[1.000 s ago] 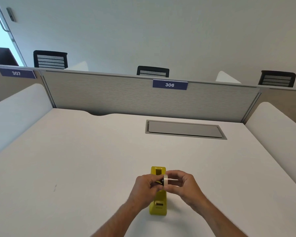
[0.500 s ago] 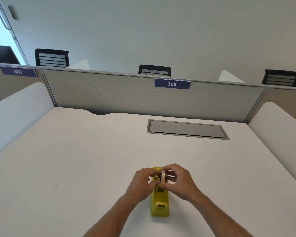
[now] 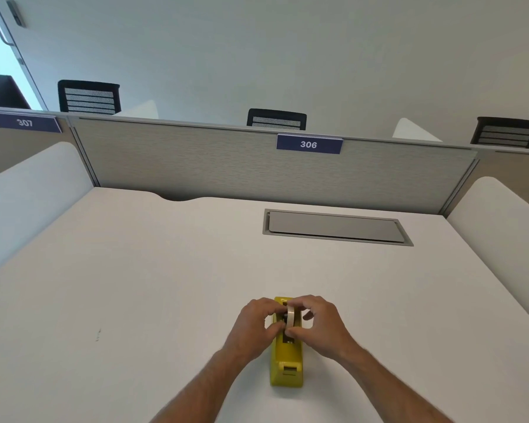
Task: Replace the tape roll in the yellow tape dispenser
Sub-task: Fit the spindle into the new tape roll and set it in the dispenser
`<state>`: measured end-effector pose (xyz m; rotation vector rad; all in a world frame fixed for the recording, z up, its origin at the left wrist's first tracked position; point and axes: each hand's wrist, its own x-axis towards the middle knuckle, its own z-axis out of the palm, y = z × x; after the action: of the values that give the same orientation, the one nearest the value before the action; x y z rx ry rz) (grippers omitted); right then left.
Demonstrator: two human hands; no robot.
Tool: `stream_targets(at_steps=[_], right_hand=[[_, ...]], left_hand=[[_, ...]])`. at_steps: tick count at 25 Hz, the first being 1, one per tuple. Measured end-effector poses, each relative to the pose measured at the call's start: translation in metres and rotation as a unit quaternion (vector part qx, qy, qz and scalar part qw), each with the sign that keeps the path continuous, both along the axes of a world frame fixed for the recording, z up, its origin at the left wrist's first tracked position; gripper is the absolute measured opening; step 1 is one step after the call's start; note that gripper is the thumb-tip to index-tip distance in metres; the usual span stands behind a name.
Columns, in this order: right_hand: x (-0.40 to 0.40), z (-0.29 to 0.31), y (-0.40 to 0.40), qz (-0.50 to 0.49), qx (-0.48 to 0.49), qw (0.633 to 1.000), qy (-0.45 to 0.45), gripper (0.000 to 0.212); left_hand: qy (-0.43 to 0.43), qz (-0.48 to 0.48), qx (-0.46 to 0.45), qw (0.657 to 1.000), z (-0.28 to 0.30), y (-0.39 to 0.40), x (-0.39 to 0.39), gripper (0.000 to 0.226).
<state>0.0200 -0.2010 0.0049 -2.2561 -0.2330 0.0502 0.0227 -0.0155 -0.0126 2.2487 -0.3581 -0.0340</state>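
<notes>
Two number signs can be read, both white digits on dark blue rectangular plates fixed along the top rail of the grey partition panel (image 3: 226, 166) at the far edge of the white desk (image 3: 135, 285). The plate reading "306" (image 3: 308, 144) sits near the middle of the panel, straight ahead and above the grey hatch cover set into the desk. The plate reading "307" (image 3: 25, 122) sits at the far left, on the neighbouring section of partition, tilted by the wide lens. The yellow tape dispenser (image 3: 286, 361) shows no lettering that can be made out, nor does the tape roll (image 3: 290, 316)
</notes>
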Motion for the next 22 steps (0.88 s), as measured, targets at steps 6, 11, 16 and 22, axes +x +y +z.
stream_targets(at_steps=[6, 11, 16, 22], right_hand=[[0.0009, -0.0045, 0.0001, 0.001, -0.019, 1.000, -0.012, 0.058], [0.0019, -0.0063, 0.0000, 0.026, -0.057, 0.998, -0.030, 0.057], [-0.0005, -0.0083, -0.0015, 0.045, -0.082, 0.994, -0.053, 0.055], [-0.0028, -0.0061, -0.0031, 0.076, -0.117, 0.984, -0.107, 0.050]], left_hand=[[-0.007, -0.009, 0.009, 1.000, -0.0026, -0.0005, 0.0021, 0.027], [-0.013, -0.025, 0.045, 0.999, -0.0059, 0.0012, 0.0011, 0.030], [0.002, -0.024, 0.022, 0.999, -0.0062, 0.0028, -0.0032, 0.044], [0.020, -0.005, 0.007, 1.000, -0.0058, -0.0002, -0.0046, 0.049]])
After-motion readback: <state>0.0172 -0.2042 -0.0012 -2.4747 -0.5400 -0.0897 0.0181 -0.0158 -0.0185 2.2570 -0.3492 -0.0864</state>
